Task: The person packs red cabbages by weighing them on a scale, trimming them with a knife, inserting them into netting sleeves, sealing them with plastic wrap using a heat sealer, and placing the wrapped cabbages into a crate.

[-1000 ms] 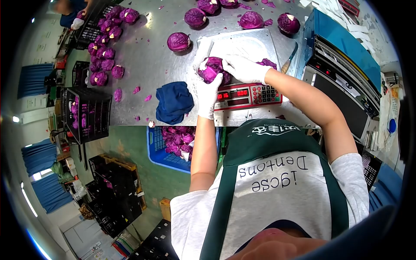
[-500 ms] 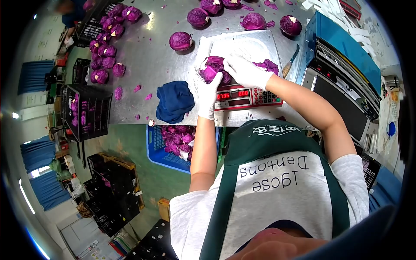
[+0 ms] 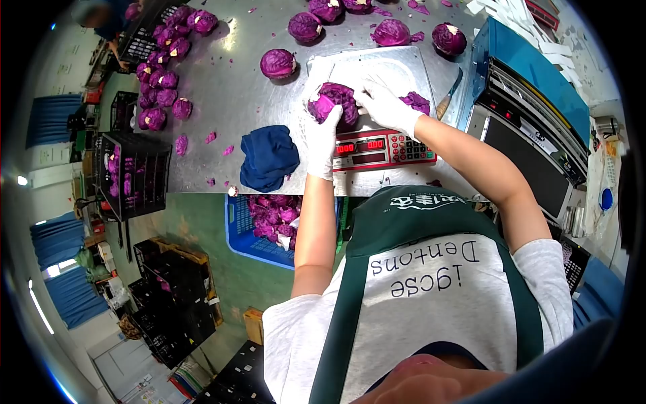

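A red cabbage (image 3: 334, 102) is held over the kitchen scale (image 3: 383, 151), whose red display is lit. My left hand (image 3: 321, 138), in a white glove, grips its near left side with the thumb on top. Also gloved in white, my right hand (image 3: 390, 108) has its bent fingers closed at the cabbage's right edge; whether a single leaf is pinched there is hard to make out. Loose purple leaves (image 3: 416, 102) lie on the scale's right side. Close by on the right is a knife (image 3: 449, 95) with a wooden handle.
More red cabbages (image 3: 278, 64) sit on the metal table (image 3: 229, 87), many in a heap at the left. A blue cloth (image 3: 269, 158) lies left of the scale. Below the edge stands a blue crate (image 3: 259, 256) of leaves. A blue-topped machine (image 3: 525, 67) stands right. Another person works far left.
The cabbage has been turned, showing a darker, crinkled side. My right hand has shifted slightly to the right, toward the cabbage's edge. The scale's left readout has changed.
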Demonstrator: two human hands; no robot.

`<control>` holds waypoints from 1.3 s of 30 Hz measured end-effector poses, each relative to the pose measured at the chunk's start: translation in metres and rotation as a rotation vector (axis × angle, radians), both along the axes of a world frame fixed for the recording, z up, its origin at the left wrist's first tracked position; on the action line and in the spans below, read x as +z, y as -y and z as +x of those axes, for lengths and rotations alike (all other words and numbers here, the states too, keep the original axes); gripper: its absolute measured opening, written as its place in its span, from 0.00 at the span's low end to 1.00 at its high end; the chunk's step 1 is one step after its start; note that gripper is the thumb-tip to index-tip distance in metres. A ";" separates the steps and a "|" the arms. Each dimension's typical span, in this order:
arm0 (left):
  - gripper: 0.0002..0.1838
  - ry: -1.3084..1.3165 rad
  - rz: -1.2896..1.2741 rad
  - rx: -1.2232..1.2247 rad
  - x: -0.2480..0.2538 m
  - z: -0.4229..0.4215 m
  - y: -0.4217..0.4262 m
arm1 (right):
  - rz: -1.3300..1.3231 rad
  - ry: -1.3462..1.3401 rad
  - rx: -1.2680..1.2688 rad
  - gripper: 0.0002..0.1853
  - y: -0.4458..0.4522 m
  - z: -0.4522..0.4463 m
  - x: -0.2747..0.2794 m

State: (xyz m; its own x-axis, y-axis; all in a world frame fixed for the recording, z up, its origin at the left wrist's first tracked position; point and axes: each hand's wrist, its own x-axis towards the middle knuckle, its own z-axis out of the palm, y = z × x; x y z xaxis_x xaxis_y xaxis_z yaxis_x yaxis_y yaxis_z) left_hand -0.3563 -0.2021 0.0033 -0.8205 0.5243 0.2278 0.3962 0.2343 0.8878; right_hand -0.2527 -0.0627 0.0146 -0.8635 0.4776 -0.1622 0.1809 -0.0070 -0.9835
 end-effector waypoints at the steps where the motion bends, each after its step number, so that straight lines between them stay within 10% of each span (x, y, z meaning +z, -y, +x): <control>1: 0.27 -0.007 0.000 0.008 0.000 0.000 -0.002 | -0.109 0.039 -0.035 0.10 0.003 0.001 0.013; 7: 0.28 0.045 0.043 -0.037 0.008 0.000 -0.008 | 0.092 0.144 0.065 0.08 -0.007 -0.002 0.019; 10: 0.29 0.063 0.039 -0.041 0.008 -0.002 -0.007 | 0.991 -0.090 0.027 0.09 -0.014 -0.006 0.002; 13: 0.29 0.052 -0.003 -0.010 0.004 -0.004 -0.006 | 1.245 -0.378 0.026 0.09 -0.020 -0.012 -0.001; 19: 0.28 0.068 -0.024 -0.054 0.011 -0.007 -0.002 | 0.846 -0.102 0.433 0.10 -0.033 -0.002 0.034; 39: 0.23 0.304 0.097 -0.266 -0.013 -0.036 -0.007 | 0.627 0.021 0.565 0.14 -0.068 -0.011 0.026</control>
